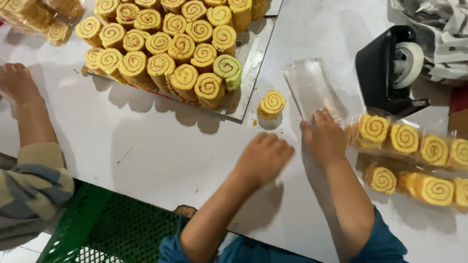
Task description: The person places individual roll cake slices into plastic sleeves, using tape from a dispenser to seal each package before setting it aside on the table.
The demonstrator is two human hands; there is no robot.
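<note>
My right hand [325,139] presses on the near end of an empty clear plastic bag [310,87] lying flat on the white table [161,151]. My left hand [264,157] hovers low over the table with fingers curled and nothing in it, just below a single yellow swirl roll slice [272,103]. That slice stands alone beside a metal tray [253,58] piled with several similar slices [168,46].
Several bagged roll slices [407,156] lie in two rows at the right. A black tape dispenser [390,70] stands behind them. Another person's hand [17,85] and striped sleeve rest at the left. A green crate [107,229] sits below the table edge.
</note>
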